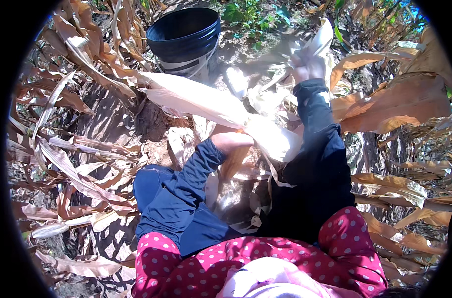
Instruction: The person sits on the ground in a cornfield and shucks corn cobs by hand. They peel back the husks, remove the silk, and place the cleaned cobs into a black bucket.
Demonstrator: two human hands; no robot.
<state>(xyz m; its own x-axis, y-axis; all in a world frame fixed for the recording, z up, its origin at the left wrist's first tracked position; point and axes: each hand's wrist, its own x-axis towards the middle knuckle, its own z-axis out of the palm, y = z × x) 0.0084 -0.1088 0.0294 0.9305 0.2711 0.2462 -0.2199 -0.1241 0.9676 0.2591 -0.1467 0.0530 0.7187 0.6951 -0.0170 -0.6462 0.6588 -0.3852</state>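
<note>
My left hand (235, 141), below the middle of the view, is at the base of a large ear of maize in its pale dry husk (196, 95), whose tip points to the upper left. Sunlit husk leaves (276, 143) spread from its lower end; the fingers are largely hidden beneath. My right hand (308, 67) reaches out at the upper right, its fingers closed around pale husk leaves (322, 37). Glare blurs their edges. Between the two hands, a smaller pale ear or husk (236, 82) lies on the ground among loose husks (267, 98).
A black bucket (188, 61) with a wire handle stands upright beyond the large ear. Dry maize stalks and leaves crowd the left (81, 175) and right (397, 100). Green weeds (254, 18) grow at the top. Bare soil (155, 123) shows left of my left hand.
</note>
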